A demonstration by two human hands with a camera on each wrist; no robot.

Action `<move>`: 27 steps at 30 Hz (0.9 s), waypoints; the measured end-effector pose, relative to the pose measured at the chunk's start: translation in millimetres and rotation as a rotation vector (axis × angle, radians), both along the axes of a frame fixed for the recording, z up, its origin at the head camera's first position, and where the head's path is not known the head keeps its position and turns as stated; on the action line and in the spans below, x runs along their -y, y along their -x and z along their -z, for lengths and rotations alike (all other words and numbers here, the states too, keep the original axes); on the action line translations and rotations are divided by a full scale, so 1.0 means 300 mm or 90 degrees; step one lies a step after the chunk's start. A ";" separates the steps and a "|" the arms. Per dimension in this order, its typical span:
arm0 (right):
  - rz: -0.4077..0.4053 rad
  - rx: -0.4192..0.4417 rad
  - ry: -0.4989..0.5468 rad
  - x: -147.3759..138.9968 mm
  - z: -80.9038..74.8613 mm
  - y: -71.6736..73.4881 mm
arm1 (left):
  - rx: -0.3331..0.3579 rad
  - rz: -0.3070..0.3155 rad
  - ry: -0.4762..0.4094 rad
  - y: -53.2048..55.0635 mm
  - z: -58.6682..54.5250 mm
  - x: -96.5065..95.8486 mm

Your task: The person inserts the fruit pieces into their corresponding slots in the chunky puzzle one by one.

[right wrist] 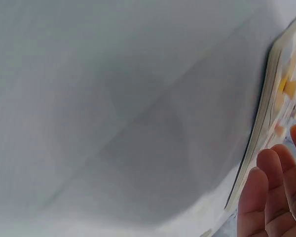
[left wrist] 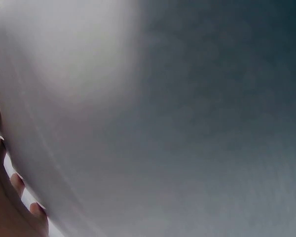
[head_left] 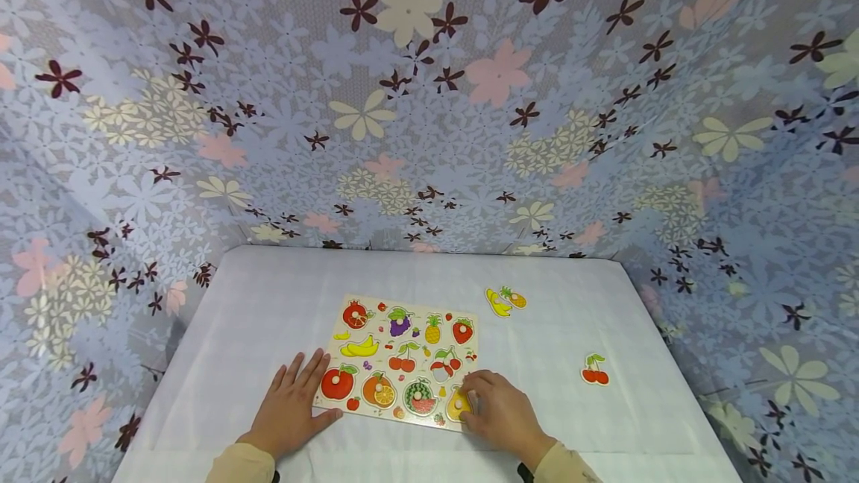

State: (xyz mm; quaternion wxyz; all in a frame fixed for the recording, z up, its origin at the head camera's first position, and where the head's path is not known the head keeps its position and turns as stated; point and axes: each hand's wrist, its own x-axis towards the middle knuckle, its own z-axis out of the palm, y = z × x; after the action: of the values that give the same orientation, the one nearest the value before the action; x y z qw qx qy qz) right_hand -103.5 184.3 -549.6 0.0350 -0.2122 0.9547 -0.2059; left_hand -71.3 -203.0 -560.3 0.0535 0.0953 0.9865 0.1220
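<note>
A wooden fruit puzzle board (head_left: 372, 356) lies on the white-covered table, with pictures of fruit and several knobbed pieces. My left hand (head_left: 288, 397) rests flat at its left edge, fingers straight, beside the red apple piece (head_left: 337, 384). At the lower right corner, my right hand (head_left: 502, 410) has thumb and fingertips round the yellow pear piece (head_left: 457, 405), pinching it at the board's surface. In the right wrist view the board's edge (right wrist: 259, 118) shows beside the fingers (right wrist: 274, 173). Only part of the left hand (left wrist: 12, 202) shows in its own wrist view.
To the right of the board lie a loose banana piece (head_left: 497, 302) and a pineapple piece (head_left: 515, 298), close together. A cherry piece (head_left: 594, 370) lies farther right. Flowered cloth (head_left: 416, 170) stands behind the table (head_left: 268, 297) and along both sides.
</note>
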 end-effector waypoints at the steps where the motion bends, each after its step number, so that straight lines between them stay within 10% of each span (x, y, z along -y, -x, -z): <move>1: 0.005 -0.001 -0.002 -0.006 -0.001 0.003 | 0.005 0.000 0.001 0.001 -0.002 0.000; 27: 0.196 0.005 -0.045 -0.433 -0.021 0.108 | 0.033 -0.010 0.010 0.001 -0.005 -0.005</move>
State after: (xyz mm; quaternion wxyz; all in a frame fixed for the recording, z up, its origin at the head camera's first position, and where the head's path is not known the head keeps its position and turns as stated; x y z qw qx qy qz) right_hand -135.7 314.1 -543.4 0.0142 -0.0614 0.9823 -0.1761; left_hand -71.6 -201.5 -558.7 0.0788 0.0842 0.9864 0.1175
